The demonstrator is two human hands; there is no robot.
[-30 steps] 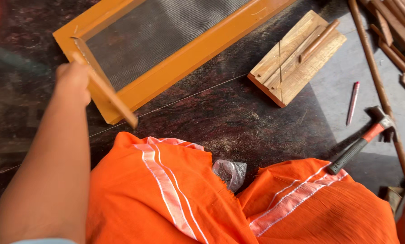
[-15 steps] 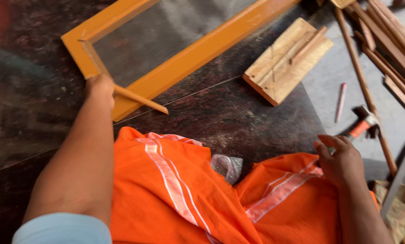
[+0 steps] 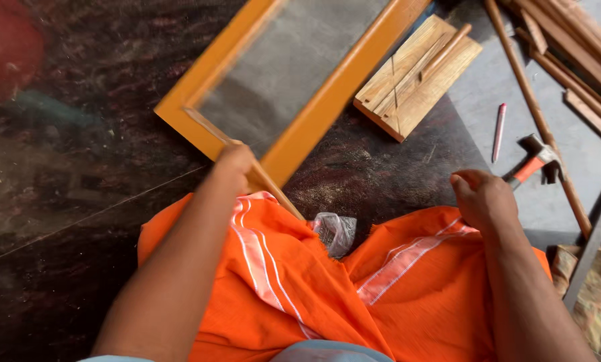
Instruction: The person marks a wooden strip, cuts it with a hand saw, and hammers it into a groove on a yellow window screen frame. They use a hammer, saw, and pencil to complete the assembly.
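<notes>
Orange frame (image 3: 327, 100), floor: left hand (image 3: 237, 161) clamped on a thin wooden strip (image 3: 274, 188), fitting stage. Right hand (image 3: 485, 198), fingers apart and empty, lies near the hammer (image 3: 531, 161); nailing plausibly follows.

Left arm stretched forward, left hand (image 3: 235, 161) fingers closed in a grip. Right hand (image 3: 483, 199) lower, loosely curled, knuckles up, forearm bare.
</notes>
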